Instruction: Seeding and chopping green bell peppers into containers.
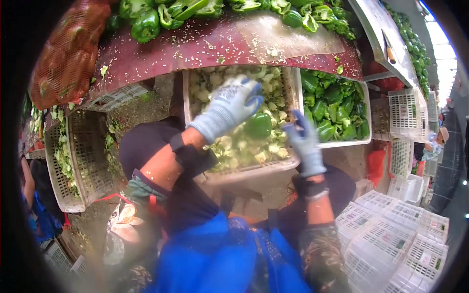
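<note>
My left hand [233, 105], in a grey-and-blue work glove, is over a white crate [229, 177] of pale pepper cores and seeds [222, 154]. Its fingers are curled; whatever may be inside them is hidden. A green bell pepper piece [258, 126] shows just below those fingers, over the cores; whether it touches the glove I cannot tell. My right hand [304, 146], gloved alike, is at the crate's right edge with fingers apart and nothing visible in them. Beside it stands a second white crate [342, 143] full of green bell peppers [337, 107].
A seed-strewn red table [195, 51] bears cut peppers [146, 24] and a red mesh sack [73, 53]. A knife [389, 51] lies on the side table to the right. Crates [75, 161] stand at left; stacked white crates [391, 239] fill the lower right. My knees flank the core crate.
</note>
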{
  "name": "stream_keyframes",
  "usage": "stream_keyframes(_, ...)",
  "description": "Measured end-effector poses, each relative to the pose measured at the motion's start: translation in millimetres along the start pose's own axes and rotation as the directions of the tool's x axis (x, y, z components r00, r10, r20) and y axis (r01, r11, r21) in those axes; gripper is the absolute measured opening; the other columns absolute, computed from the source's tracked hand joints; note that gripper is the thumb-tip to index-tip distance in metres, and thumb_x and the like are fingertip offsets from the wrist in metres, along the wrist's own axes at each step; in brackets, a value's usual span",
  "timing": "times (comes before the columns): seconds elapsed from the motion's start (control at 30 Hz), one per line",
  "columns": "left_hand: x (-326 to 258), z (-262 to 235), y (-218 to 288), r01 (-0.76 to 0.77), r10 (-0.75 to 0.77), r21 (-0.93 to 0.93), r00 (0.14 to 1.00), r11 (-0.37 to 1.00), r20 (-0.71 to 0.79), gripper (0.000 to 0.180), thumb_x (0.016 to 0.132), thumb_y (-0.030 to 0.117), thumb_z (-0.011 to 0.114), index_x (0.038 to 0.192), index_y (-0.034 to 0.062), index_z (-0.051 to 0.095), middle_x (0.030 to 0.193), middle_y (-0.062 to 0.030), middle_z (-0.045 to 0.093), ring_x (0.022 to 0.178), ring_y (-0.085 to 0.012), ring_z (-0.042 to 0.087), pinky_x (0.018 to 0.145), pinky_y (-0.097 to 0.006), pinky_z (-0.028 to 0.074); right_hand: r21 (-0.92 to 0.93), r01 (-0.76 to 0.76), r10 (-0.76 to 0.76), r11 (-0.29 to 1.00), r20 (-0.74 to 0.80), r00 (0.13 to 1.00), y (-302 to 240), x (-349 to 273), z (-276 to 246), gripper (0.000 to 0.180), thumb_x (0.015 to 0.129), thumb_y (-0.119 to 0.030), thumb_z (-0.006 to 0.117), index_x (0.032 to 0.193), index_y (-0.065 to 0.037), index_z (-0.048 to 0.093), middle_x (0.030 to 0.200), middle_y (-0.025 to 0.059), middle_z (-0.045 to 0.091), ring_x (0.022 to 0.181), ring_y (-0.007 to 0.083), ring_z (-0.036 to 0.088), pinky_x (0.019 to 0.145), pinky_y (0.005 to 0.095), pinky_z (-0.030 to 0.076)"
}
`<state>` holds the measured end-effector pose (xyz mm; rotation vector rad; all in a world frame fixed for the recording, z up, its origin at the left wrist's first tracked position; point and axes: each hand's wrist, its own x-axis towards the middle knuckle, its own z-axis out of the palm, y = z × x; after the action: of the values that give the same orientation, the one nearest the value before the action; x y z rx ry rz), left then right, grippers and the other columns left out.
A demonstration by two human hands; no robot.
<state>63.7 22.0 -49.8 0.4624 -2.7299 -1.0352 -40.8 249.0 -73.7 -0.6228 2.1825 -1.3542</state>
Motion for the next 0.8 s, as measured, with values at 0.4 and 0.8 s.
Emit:
stream_keyframes(0.4, -0.3, -8.5, 15.4, 0.045, 0.038, -0.47, 0.986, 0.881, 0.165, 0.029, 0.091, 0.023, 0.061, 0.11, 0.0009, 0.063, 0.101, -0.0124, 0.061, 0.091, -0.0196, 0.061, 0.083, -0.032, 0.048, 0.94, -0.137, 0.052, 0.311, 0.127, 0.99, 13.4, -11.5, 47.2, 0.06, 0.086, -0.033, 0.068, 0.138, -0.016, 0.042, 0.131, 0.0128, 0.05, 0.115, 0.0322, 0.056, 0.096, 0.0544, 0.049)
stream_keyframes(0.8, -21.9, -8.0, 22.0, -0.281, 0.315, -0.425, 0.949, 0.86, 0.01, 0.079, 0.071, 0.038, 0.081, 0.134, 0.0055, 0.045, 0.124, -0.02, 0.053, 0.118, -0.0355, 0.051, 0.102, -0.041, 0.039, 0.935, -0.325, 0.045, 0.141, 0.322, 0.946, -79.5, -32.2, 56.4, 0.049, 0.099, -0.044, 0.044, 0.129, -0.006, 0.051, 0.118, 0.0089, 0.059, 0.103, 0.0196, 0.059, 0.09, 0.0323, 0.049)
